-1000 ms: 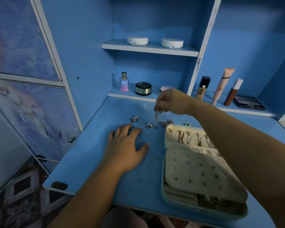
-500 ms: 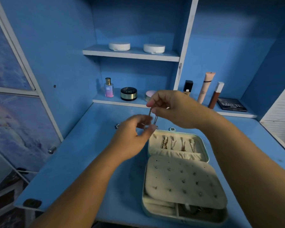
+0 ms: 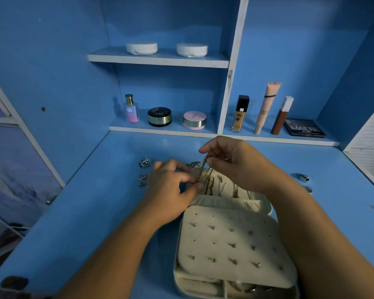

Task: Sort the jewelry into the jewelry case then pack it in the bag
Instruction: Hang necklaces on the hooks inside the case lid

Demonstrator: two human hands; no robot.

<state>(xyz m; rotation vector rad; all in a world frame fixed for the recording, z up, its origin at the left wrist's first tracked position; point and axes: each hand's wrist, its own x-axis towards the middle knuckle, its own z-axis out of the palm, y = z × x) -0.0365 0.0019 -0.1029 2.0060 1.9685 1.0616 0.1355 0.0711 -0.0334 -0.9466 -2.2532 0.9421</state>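
An open pale jewelry case [image 3: 268, 209] lies on the blue desk, its cream earring panel [image 3: 235, 244] studded with several earrings. A thin gold chain [image 3: 202, 169] hangs over the case's lid. My right hand [image 3: 231, 162] pinches the chain's top end. My left hand [image 3: 171, 186] pinches its lower end at the lid's left edge. Other chains hang inside the lid [image 3: 222, 187]. Silver pieces [image 3: 144, 162] lie loose on the desk left of my hands, with another [image 3: 193, 164] behind them. Two more pieces [image 3: 303, 177] lie to the right.
Low shelves behind the desk hold a perfume bottle [image 3: 131, 108], two round compacts [image 3: 159, 116], foundation bottles [image 3: 240, 113] and a black palette [image 3: 303, 128]. Two white round boxes [image 3: 141, 48] stand on the upper shelf. The desk's left edge drops off near a small knob [image 3: 50, 199].
My left hand rose from the desk and took the chain's lower end. Both hands then lowered the chain toward the case lid. The camera view shifted right and down.
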